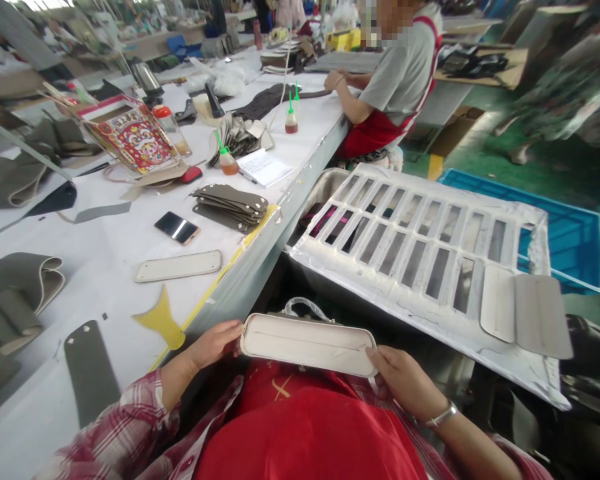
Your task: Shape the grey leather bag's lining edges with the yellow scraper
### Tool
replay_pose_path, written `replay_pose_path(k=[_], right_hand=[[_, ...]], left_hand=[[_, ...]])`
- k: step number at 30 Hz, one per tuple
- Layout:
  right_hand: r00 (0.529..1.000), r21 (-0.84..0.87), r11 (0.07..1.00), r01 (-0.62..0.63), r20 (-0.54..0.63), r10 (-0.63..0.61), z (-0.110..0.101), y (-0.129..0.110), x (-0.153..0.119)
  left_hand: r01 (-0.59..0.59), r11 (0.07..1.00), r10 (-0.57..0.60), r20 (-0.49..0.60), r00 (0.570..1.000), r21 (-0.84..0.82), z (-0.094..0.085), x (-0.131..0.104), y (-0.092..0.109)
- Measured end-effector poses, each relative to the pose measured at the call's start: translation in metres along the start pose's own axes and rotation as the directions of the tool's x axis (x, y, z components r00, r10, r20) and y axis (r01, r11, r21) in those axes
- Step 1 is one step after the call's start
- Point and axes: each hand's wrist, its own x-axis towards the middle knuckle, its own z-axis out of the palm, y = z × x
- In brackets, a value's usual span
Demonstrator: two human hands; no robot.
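Above my red apron, a long cream panel (307, 345) with rounded corners and a dark stitched rim is stretched between both hands. A thin line runs along its face. My left hand (223, 340) pinches its left end. My right hand (397, 377) grips the right end, with the thumb on the face and the other fingers mostly hidden underneath. Behind it shows a pale, plastic-looking loop (307, 305); I cannot tell how the two are joined. A similar cream strip (179, 265) lies on the table beside a yellow fishtail-shaped piece (161, 317).
A white slotted rack (375, 283) stands at right, carrying two flat panels (543, 315), over a metal bin. A blue crate (570, 233) is behind it. The table holds a phone (177, 228), stacked grey pieces (233, 205) and glue bottles (227, 162). A co-worker (405, 73) sits beyond.
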Motion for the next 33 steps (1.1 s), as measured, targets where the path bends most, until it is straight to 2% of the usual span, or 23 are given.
replay_pose_path(k=[6, 13, 16, 20, 25, 27, 30, 31, 32, 33], right_hand=[[1.0, 0.018, 0.999, 0.027, -0.014, -0.026, 0.001, 0.002, 0.001], [1.0, 0.016, 1.0, -0.006, -0.004, 0.006, 0.001, -0.002, 0.004], [1.0, 0.034, 0.999, 0.003, -0.004, -0.003, 0.001, -0.005, 0.005], [1.0, -0.019, 1.0, 0.023, -0.002, -0.023, 0.001, -0.011, 0.001], [0.997, -0.023, 0.997, 0.069, -0.027, -0.069, 0.003, -0.007, -0.006], [0.997, -0.006, 0.998, 0.058, -0.054, -0.058, 0.005, -0.002, -0.008], [0.996, 0.011, 0.998, 0.055, -0.067, -0.055, 0.008, 0.003, -0.009], [0.996, 0.011, 0.998, 0.063, -0.056, -0.063, 0.008, 0.005, -0.009], [0.997, 0.009, 0.998, 0.06, -0.053, -0.06, 0.009, 0.006, -0.008], [0.997, 0.006, 0.999, 0.054, -0.049, -0.054, 0.009, 0.006, -0.007]], left_hand=[[0.015, 0.999, -0.013, -0.039, 0.999, 0.042, 0.003, 0.006, -0.004], [0.139, 0.984, -0.128, -0.109, 0.986, 0.106, 0.007, 0.011, 0.008], [0.153, 0.983, -0.138, -0.14, 0.981, 0.102, 0.01, 0.01, 0.013], [0.093, 0.986, -0.06, -0.226, 0.972, 0.14, 0.019, 0.002, 0.012], [-0.017, 0.959, 0.124, -0.365, 0.923, 0.283, 0.031, -0.004, -0.007], [-0.047, 0.94, 0.18, -0.377, 0.908, 0.337, 0.03, -0.005, -0.012], [-0.071, 0.914, 0.219, -0.338, 0.915, 0.399, 0.024, -0.009, -0.008], [-0.064, 0.895, 0.225, -0.325, 0.919, 0.441, 0.021, -0.011, -0.005], [-0.03, 0.828, 0.244, -0.311, 0.918, 0.56, 0.021, -0.013, -0.001], [0.005, 0.734, 0.292, -0.322, 0.9, 0.679, 0.023, -0.014, 0.005]])
